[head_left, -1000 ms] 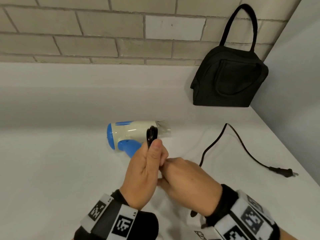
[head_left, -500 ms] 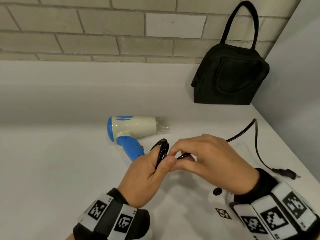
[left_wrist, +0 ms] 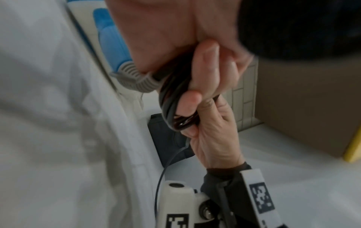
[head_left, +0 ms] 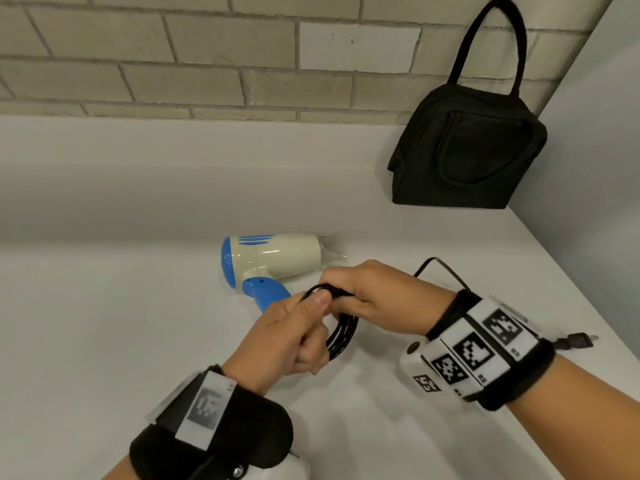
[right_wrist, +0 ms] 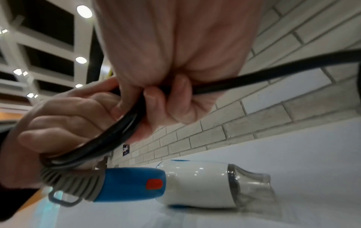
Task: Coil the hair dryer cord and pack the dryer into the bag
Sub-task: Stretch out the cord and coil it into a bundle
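A white and blue hair dryer (head_left: pixel 277 259) (right_wrist: pixel 195 183) lies on its side on the white counter, nozzle pointing right. Its black cord (head_left: pixel 341 336) (left_wrist: pixel 171 98) (right_wrist: pixel 117 134) is gathered in several loops just in front of the blue handle. My left hand (head_left: pixel 291 336) grips the loops, thumb on top. My right hand (head_left: pixel 374 296) (left_wrist: pixel 213 138) pinches the cord at the top of the coil, fingers curled round it. The loose cord runs right behind my right wrist to the plug (head_left: pixel 575 341). The black bag (head_left: pixel 467 147) stands at the back right against the wall.
A brick wall (head_left: pixel 207 57) runs along the back above a white ledge. A white side wall (head_left: pixel 595 161) closes the right side next to the bag. The counter's right edge lies close to the plug.
My right hand swung from under the left up and over to the top of the coil, laying on another loop. The free cord grew shorter and the plug stayed near the right edge.
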Tool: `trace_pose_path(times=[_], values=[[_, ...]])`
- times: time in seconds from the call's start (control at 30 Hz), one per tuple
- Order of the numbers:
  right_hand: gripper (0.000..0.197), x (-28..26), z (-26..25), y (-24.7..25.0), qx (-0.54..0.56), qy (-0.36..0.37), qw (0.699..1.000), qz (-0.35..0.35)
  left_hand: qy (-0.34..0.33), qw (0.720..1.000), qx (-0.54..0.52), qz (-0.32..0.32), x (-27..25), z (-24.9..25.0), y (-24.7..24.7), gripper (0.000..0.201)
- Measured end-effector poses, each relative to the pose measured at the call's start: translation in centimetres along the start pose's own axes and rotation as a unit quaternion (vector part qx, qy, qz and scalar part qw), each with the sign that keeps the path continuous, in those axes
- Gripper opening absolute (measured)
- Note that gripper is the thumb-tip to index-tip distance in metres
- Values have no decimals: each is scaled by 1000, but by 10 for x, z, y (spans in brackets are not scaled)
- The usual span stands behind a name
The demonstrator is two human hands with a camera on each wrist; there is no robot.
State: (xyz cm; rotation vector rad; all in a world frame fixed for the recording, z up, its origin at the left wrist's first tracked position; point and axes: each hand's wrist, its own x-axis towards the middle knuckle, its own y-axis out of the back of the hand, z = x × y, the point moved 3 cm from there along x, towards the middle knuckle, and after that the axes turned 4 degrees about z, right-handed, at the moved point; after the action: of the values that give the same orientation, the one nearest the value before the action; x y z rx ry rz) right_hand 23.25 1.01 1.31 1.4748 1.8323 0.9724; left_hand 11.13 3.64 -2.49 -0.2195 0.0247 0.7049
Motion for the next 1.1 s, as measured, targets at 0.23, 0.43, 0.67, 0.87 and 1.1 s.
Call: trace_pose_path(times=[0.23,0.43,0.67,0.87,1.1], values=[[21,-12,36,10,105,-96,989,36,12,985,-152,78,-4,11,15,41],[37,-36,54,19,-4,-55,968,244,-15,966,-203,162,-6,25,28,44],[18,-20,9,-25,-231,-98,965,75,-50,970,-151,185,-3,34,16,37],[11,-15,-36,-32,-259,-66,963,36,-172,962,123,172,0,28,-10,46],[14,-41,-39,-20,-210,-58,976,7,-236,920,284,134,-1,7,-13,47]])
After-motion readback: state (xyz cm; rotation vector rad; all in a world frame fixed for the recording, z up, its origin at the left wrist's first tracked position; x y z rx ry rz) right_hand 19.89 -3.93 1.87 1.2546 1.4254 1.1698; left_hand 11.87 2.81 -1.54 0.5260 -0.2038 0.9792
